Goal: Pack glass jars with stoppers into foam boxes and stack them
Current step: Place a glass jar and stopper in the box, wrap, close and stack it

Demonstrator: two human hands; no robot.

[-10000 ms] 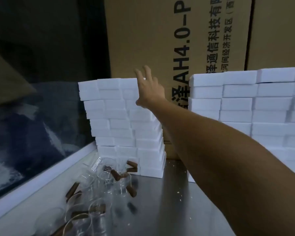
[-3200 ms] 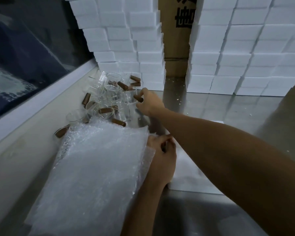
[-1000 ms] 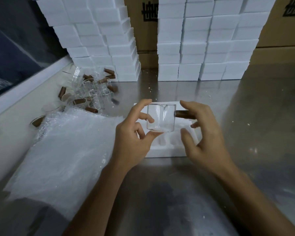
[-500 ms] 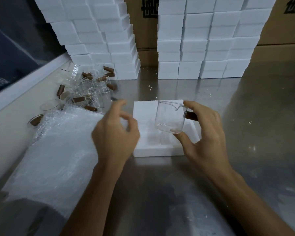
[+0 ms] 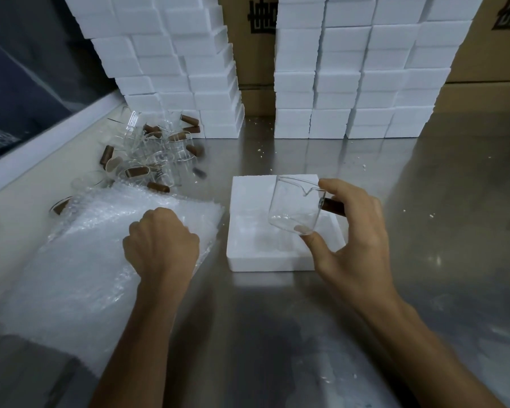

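A: Where's the jar right now?

B: Your right hand (image 5: 348, 240) holds the glass jar (image 5: 296, 206) tilted above the open foam box (image 5: 277, 254), thumb under its base, fingers curled round the brown wooden piece (image 5: 333, 206) at its side.

A: And your left hand (image 5: 161, 245)?

B: It's knuckles-up on the bubble wrap (image 5: 80, 260), fingers curled under; I can't tell whether they pinch a sheet.

A: What could go wrong?

B: You're carrying smooth glass one-handed and tilted. It could slip onto the steel table (image 5: 424, 178) or knock the box's rim. And tugging the wrap might disturb the loose jars (image 5: 156, 151) touching its far edge.
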